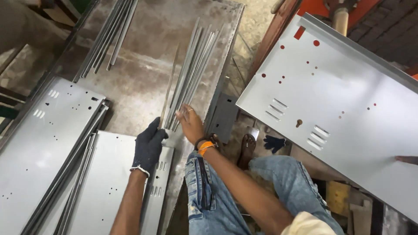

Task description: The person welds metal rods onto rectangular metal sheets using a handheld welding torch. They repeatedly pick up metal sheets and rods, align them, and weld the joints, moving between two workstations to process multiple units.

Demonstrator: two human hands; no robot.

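A bundle of long, thin grey metal strips (pixel 191 74) is shown lying lengthwise on a worn, stained steel worktable (pixel 143 82), its near ends fanned slightly and its far ends reaching toward the table's back edge. A single narrow grey metal strip (pixel 169 89) is set apart just to the left of the bundle, running almost parallel to it. The left hand (pixel 149 146), covered by a dark knitted work glove, is closed loosely around the near end of this single strip. The right hand (pixel 190 123), bare and marked by an orange wristband (pixel 206 147), is laid with fingers nearly straight against the near ends of the bundle; a firm grasp cannot be confirmed. Flat grey sheet-metal panels with punched holes and louvre slots (pixel 48 143) are stacked at the left of the table, and a second bundle of strips (pixel 106 37) is placed farther back. A large perforated grey panel (pixel 339 104) is seen tilted at the right.
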